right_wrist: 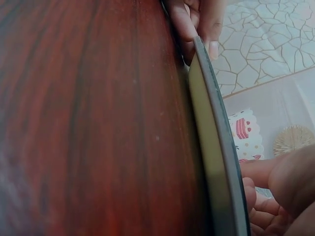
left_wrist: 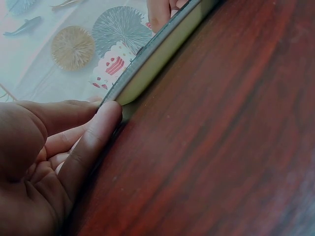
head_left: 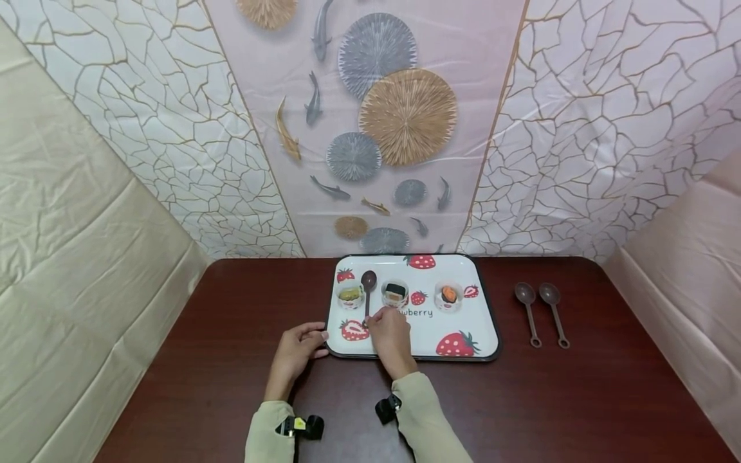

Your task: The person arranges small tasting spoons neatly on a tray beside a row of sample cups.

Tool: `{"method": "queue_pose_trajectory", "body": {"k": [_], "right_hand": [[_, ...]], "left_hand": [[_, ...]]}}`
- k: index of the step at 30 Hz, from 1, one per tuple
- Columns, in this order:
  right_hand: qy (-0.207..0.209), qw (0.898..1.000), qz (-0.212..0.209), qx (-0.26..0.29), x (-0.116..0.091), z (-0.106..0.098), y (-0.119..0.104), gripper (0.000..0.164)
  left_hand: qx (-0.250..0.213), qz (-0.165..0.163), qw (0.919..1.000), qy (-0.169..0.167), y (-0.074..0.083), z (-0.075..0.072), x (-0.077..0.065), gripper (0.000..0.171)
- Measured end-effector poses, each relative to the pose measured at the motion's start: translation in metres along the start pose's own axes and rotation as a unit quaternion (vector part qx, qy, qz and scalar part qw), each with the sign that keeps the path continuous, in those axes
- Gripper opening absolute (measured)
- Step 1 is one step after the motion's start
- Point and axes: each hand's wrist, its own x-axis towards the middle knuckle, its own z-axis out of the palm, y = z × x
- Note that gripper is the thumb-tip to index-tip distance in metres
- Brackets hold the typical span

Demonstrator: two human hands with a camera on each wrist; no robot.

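A white tray (head_left: 428,337) with a dark rim and strawberry prints lies on the table. My left hand (head_left: 296,352) pinches its front left corner, thumb and finger on the rim. Over the tray's front part, my right hand (head_left: 392,341) has its fingertips at the handle end of a dark brown spoon (head_left: 368,281); the exact grip is partly hidden. This spoon lies between a small printed cup (head_left: 350,303) holding a yellow-green piece and a second cup (head_left: 395,303) with a black-and-white sushi piece (head_left: 396,291). Farther right stands a third cup (head_left: 448,307) with orange-topped sushi (head_left: 449,294).
Two grey-brown spoons (head_left: 525,294) lie side by side on the dark red wooden table (head_left: 231,321), right of the tray. Patterned cloth (head_left: 370,193) hangs behind the table's back edge, and plain cloth (head_left: 87,257) hangs at the sides.
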Motion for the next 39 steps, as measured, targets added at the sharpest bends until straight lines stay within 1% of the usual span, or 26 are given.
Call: {"method": "queue_pose_trajectory", "body": {"k": [5, 10, 15, 20, 24, 27, 30, 35, 37, 39], "right_hand": [[-0.006, 1.0, 0.001, 0.003, 0.0, -0.003, 0.0, 0.023], [-0.015, 1.0, 0.005, 0.0, -0.005, -0.01, 0.0, 0.024], [0.002, 1.0, -0.003, -0.024, -0.01, -0.024, 0.001, 0.021], [0.015, 0.999, -0.005, -0.031, -0.015, -0.049, 0.002, 0.018], [0.036, 0.999, -0.013, -0.035, -0.019, -0.072, 0.006, 0.014], [0.049, 0.998, -0.003, -0.029, -0.023, -0.091, 0.01, 0.015], [0.052, 0.998, 0.005, -0.021, -0.028, -0.11, 0.012, 0.015], [0.047, 0.999, -0.023, -0.002, -0.034, -0.141, 0.012, 0.012], [0.045, 0.998, -0.033, -0.002, -0.036, -0.152, 0.012, 0.012], [0.039, 0.998, -0.038, -0.003, -0.037, -0.161, 0.012, 0.013]], "left_hand": [[0.002, 0.001, 1.0, -0.001, 0.001, 0.0, 0.001, 0.033], [0.002, -0.006, 1.0, -0.002, 0.0, 0.0, -0.001, 0.034], [-0.005, 0.002, 1.0, -0.004, 0.001, 0.0, 0.0, 0.033], [-0.007, 0.006, 1.0, -0.004, 0.001, -0.001, 0.0, 0.033], [-0.008, 0.004, 0.9999, -0.005, 0.0, -0.002, 0.0, 0.034], [-0.006, 0.003, 1.0, -0.003, -0.001, -0.002, 0.0, 0.034], [-0.001, 0.0, 1.0, 0.001, 0.0, -0.003, -0.001, 0.035], [0.002, -0.002, 1.0, -0.004, 0.001, -0.004, 0.0, 0.037], [0.003, -0.002, 0.9999, -0.01, 0.001, -0.005, 0.0, 0.038], [0.002, -0.003, 1.0, -0.006, 0.0, -0.006, 0.0, 0.038]]}}
